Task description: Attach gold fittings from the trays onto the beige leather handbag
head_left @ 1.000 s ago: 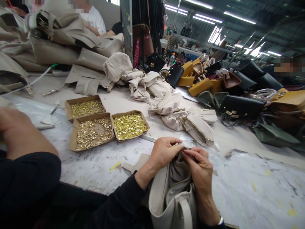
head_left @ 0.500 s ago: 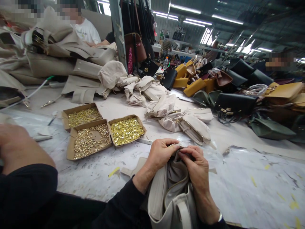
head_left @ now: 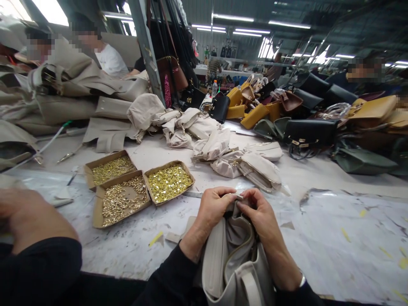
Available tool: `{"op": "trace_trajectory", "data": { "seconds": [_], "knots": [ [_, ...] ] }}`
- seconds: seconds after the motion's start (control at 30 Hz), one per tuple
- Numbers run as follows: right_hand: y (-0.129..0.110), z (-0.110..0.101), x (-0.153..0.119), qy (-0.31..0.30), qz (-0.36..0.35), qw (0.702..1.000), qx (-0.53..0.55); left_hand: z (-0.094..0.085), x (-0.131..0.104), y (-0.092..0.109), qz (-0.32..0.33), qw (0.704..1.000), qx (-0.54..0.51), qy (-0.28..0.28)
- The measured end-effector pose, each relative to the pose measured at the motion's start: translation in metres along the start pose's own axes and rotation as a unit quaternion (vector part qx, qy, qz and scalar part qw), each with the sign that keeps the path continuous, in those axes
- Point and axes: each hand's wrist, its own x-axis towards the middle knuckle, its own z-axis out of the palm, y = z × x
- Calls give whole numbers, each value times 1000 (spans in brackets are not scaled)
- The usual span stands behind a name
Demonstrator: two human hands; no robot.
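A light grey-beige handbag (head_left: 214, 259) stands at the table's front edge, its top gaping and its lining and zip showing. My left hand (head_left: 214, 209) pinches the bag's far upper edge between thumb and fingers. Close beside it, my right hand (head_left: 257, 212) grips the same edge, fingertips nearly touching those of the left. Whatever small part may lie between the fingertips is hidden. A strap handle (head_left: 250, 289) curves over the bag's near side.
Cardboard trays of small gold metal pieces (head_left: 168, 182) stand left of my hands. Beyond lie beige fabric pouches (head_left: 219, 148), and mustard, black and green bags (head_left: 312, 131) are heaped at back right. Another person's arm (head_left: 38, 225) reaches in at left.
My view has tilted and shifted slightly, so the trays and background sit lower. Both hands keep their hold on the bag's edge, the right wrist turned a little.
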Motion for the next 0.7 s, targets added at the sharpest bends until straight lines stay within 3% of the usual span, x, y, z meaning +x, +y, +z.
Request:
{"op": "trace_trajectory", "data": {
  "seconds": [0.13,0.7],
  "knots": [
    [1,-3,2,-17,19,1000,6,0,0,0,-15,1000,-10,7],
    [-2,-2,-5,11,-7,998,-65,-1,-4,3,-10,1000,8,12]
  ]
}}
